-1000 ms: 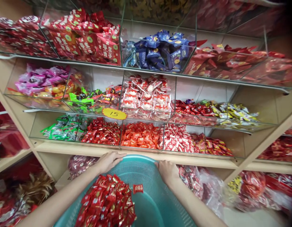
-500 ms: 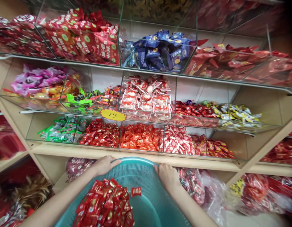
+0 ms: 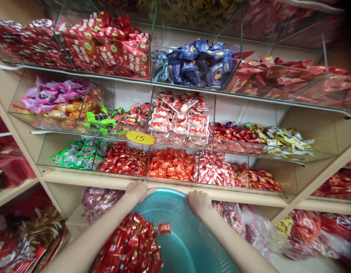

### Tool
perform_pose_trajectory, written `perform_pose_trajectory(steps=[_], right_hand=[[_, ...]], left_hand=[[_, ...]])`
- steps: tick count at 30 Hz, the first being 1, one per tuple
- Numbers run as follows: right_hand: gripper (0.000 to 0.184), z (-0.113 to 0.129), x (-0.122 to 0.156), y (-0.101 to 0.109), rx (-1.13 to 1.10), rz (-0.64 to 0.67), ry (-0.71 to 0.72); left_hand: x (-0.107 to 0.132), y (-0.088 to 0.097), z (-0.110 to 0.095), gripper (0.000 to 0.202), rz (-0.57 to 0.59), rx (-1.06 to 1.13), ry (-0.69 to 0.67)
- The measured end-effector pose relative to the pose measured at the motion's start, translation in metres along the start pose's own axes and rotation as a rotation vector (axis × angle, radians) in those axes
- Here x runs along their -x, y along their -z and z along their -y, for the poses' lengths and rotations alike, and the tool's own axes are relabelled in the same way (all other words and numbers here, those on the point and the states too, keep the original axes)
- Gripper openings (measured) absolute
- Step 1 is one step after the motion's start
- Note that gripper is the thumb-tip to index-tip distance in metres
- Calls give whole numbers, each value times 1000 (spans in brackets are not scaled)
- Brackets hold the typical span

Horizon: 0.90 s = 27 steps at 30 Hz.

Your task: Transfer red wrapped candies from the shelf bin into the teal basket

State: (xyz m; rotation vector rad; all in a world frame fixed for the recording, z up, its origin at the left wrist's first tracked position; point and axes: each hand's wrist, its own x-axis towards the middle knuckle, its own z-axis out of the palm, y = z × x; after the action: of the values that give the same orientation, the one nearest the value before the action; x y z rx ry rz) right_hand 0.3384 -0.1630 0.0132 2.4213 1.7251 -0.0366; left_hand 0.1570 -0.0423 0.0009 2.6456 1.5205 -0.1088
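A teal plastic mesh basket (image 3: 164, 206) is tilted against the shelf's wooden front edge, its rim facing the candy bins. My left hand (image 3: 138, 190) is closed round the far rim on the left, with fingers close to the shelf edge. On the right of the same rim, my right hand (image 3: 199, 203) is closed with its knuckles up. Inside the basket, a heap of red wrapped candies (image 3: 130, 246) lies to the left, and one single red candy (image 3: 164, 228) sits apart on the inner wall.
Clear shelf bins hold red candies (image 3: 124, 159), orange-red candies (image 3: 172, 165) and red-and-white candies (image 3: 215, 168) just beyond the basket. A yellow price tag (image 3: 140, 137) reads 15. Bagged goods (image 3: 101, 203) lie under the shelf edge, with plastic bags (image 3: 251, 227) at right.
My left hand has shifted slightly up and right, nearer the shelf edge. The left part of the shelves appears a little further right in view. Both hands still grip the basket rim.
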Motion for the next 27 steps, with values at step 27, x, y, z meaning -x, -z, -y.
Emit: perform_pose_trajectory(steps=[27], right_hand=[[41,-3,-6,46,-215,-335,179]], left_hand=[[4,-6,-1,75,-76,-53,6]])
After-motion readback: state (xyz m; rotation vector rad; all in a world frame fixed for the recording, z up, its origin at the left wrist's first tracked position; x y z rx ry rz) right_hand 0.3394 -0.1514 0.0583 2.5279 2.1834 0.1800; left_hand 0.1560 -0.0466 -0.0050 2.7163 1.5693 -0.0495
